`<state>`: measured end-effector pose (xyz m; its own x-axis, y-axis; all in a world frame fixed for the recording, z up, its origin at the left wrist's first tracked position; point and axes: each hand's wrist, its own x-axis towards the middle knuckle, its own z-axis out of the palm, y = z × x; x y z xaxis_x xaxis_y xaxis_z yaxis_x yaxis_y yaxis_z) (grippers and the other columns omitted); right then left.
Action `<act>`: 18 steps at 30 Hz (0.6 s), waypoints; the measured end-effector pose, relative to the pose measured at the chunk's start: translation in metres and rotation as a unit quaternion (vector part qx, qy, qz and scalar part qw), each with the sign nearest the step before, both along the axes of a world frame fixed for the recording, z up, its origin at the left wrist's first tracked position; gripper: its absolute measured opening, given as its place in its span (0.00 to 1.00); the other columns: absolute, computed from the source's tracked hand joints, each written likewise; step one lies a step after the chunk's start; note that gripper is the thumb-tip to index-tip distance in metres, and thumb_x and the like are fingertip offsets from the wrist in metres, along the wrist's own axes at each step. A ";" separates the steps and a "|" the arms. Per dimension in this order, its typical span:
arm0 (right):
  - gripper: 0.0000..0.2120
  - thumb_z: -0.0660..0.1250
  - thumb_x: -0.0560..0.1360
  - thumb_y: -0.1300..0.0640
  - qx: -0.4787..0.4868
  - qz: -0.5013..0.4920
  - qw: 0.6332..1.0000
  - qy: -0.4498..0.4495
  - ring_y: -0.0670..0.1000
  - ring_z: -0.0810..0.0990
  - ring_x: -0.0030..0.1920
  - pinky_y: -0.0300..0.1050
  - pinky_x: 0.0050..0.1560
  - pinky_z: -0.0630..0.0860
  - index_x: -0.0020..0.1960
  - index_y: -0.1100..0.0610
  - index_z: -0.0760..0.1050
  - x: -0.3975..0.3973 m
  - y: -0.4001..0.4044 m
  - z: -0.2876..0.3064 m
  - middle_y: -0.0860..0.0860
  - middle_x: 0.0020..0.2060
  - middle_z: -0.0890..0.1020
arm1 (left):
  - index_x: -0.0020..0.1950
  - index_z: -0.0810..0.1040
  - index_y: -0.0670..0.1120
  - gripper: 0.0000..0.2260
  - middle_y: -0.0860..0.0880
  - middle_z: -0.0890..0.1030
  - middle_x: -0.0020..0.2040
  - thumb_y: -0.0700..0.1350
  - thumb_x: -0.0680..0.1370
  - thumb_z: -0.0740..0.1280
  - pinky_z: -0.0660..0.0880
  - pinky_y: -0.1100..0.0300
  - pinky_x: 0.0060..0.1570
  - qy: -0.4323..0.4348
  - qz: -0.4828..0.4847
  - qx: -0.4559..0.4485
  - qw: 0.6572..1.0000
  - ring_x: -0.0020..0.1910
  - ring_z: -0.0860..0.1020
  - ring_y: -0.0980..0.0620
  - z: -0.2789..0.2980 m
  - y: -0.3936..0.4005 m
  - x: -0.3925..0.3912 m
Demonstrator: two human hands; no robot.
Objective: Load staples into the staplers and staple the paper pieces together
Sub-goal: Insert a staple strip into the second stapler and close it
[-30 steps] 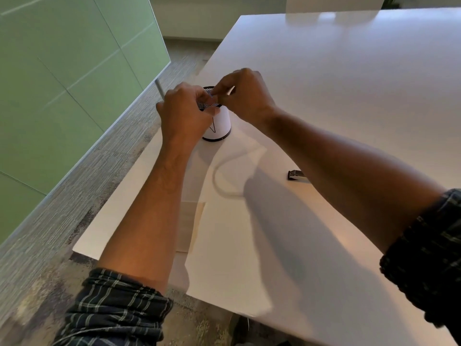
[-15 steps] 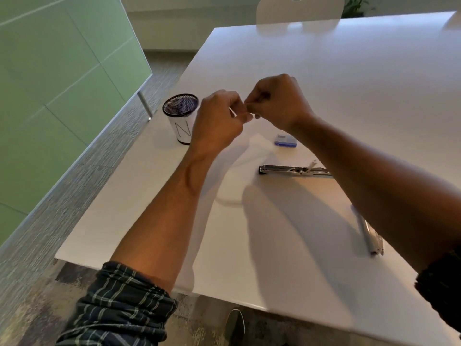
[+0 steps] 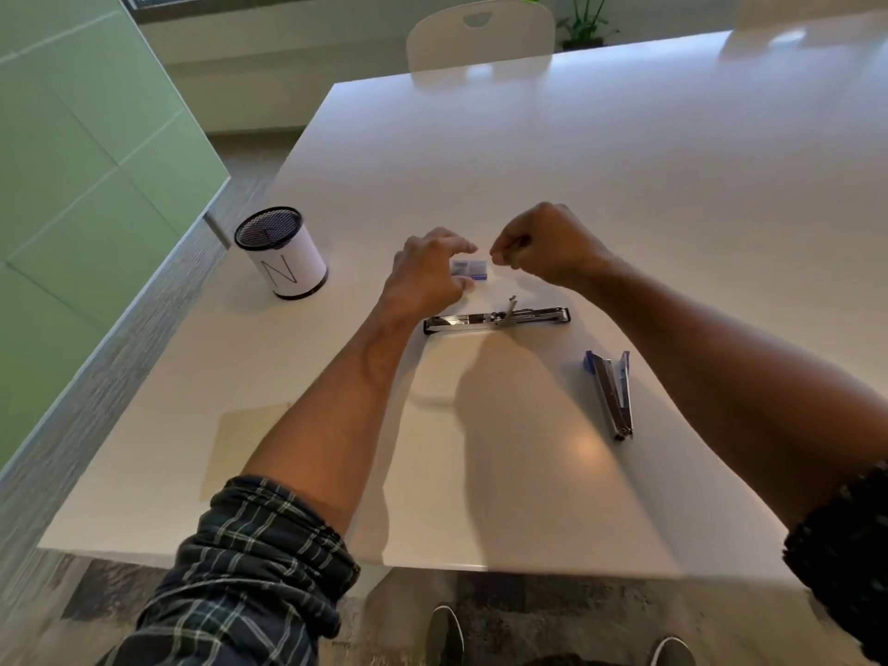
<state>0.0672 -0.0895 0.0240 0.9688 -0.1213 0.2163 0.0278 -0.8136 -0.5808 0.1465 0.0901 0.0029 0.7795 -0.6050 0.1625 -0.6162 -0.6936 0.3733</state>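
White worktop [image 3: 624,185], green partition alongside. Loading step: left hand [image 3: 423,276] fingers curl round the staple box [image 3: 470,270]; right hand [image 3: 543,247] pinches something tiny, probably staples. Next: seat them in the opened stapler [image 3: 497,319] just beside.

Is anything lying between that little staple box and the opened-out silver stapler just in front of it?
Nothing visible. The staple box, which the left hand is at, and the silver stapler are parted only by a bare strip of table. The blue stapler and the mesh cup lie off to the sides.
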 end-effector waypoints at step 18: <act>0.18 0.79 0.72 0.56 -0.029 0.005 0.999 0.020 0.52 0.82 0.47 0.49 0.52 0.81 0.60 0.59 0.84 0.004 -0.008 -0.038 0.53 0.49 0.84 | 0.59 0.86 0.47 0.15 0.49 0.81 0.56 0.36 0.74 0.75 0.79 0.58 0.55 0.063 0.004 -0.072 0.995 0.51 0.81 0.51 -0.021 -0.007 0.005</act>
